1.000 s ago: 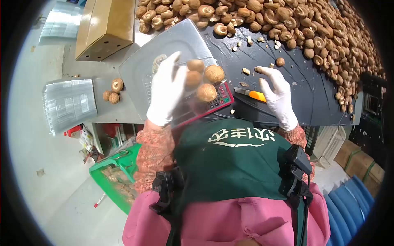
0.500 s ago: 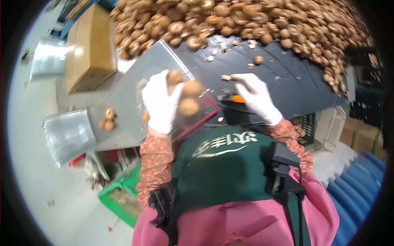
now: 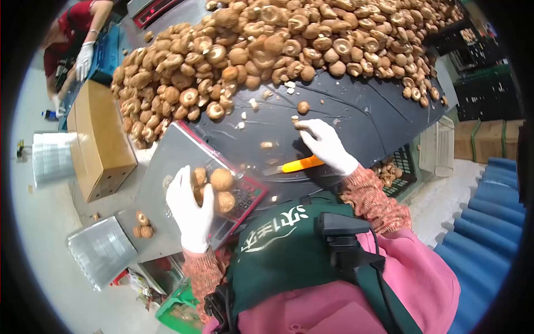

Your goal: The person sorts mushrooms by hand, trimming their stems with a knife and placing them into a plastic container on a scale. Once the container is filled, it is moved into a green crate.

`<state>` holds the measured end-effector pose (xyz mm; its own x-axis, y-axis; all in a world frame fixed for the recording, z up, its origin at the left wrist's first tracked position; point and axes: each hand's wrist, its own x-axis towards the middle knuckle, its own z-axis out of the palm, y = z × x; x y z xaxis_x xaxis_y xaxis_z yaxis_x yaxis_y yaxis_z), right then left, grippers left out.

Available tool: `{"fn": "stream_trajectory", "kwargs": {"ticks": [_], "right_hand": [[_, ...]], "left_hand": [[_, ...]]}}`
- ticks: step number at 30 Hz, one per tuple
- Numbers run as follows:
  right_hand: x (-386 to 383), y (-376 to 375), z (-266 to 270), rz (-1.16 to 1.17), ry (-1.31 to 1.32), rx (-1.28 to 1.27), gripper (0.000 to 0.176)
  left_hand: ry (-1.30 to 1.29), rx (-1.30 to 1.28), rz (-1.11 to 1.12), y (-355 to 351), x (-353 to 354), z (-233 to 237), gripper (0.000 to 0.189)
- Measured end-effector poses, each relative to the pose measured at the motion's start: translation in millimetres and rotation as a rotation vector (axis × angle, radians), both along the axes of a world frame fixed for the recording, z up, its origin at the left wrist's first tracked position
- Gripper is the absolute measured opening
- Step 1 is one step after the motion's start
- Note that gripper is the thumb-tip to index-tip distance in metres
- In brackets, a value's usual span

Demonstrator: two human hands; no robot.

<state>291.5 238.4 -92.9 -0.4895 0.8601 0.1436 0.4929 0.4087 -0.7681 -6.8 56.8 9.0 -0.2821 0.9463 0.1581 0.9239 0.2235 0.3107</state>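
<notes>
Over the red-keypad edge of the grey steel weighing scale [image 3: 167,161], the white-gloved left hand [image 3: 192,209] is clenched around a clutch of brown round-capped mushrooms [image 3: 221,179]. The clutch is now lower and nearer the body than a second ago, when it was held up above the plate; whether it rests on the scale cannot be told. Ahead, the right hand [image 3: 328,147] pinches what looks like a small brown mushroom piece [image 3: 296,122] on the black sheeted desk [image 3: 367,117], much as before, and the orange-handled knife [image 3: 300,164] is unmoved just under its palm.
</notes>
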Motion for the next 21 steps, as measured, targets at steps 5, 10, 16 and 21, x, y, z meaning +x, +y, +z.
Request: {"fn": "stream_trajectory", "kwargs": {"ticks": [5, 10, 16, 21], "right_hand": [[1, 63, -25, -0.329, 0.158, -0.071, 0.028], [-9, 131, -45, -0.455, -0.054, 0.079, 0.044], [-9, 147, -57, -0.355, 0.166, -0.111, 0.059], [23, 118, -18, -0.078, 1.271, -1.165, 0.043]], "left_hand": [[0.059, -0.133, -0.17, 6, 22, -9, 0.084], [0.068, 0.08, -0.02, 8, 10, -36, 0.066], [0.132, 0.137, 0.04, 8, 10, -44, 0.057], [0.088, 0.167, 0.076, 11, 14, -45, 0.054]]}}
